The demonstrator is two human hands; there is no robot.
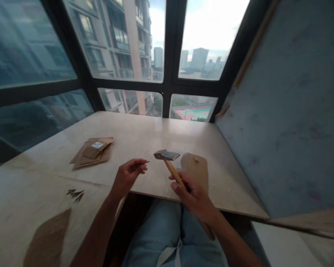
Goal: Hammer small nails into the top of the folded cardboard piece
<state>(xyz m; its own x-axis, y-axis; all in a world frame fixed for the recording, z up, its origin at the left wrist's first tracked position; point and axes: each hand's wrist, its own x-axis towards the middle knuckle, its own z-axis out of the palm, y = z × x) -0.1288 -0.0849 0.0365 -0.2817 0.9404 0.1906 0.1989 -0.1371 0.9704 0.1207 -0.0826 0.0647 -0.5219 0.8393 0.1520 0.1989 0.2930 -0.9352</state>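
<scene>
Hammer [171, 168] hanging over the table [140, 128], right hand [193, 194] in charge!

The right hand is clamping around the smooth wooden handle [174, 173], forearm slanting in from the lower right, thumb lying along the near side. Up top, the blocky grey metal head [167, 154] is gleaming above pale, glossy stone-look surface. And the left hand [130, 170], wrist raised, is pinching a slim dark spike [146, 162] between thumb and fingertips! More dark spikes [76, 194] are lying at left; a flat brown round-cornered board [200, 168] is resting behind the right hand.
</scene>
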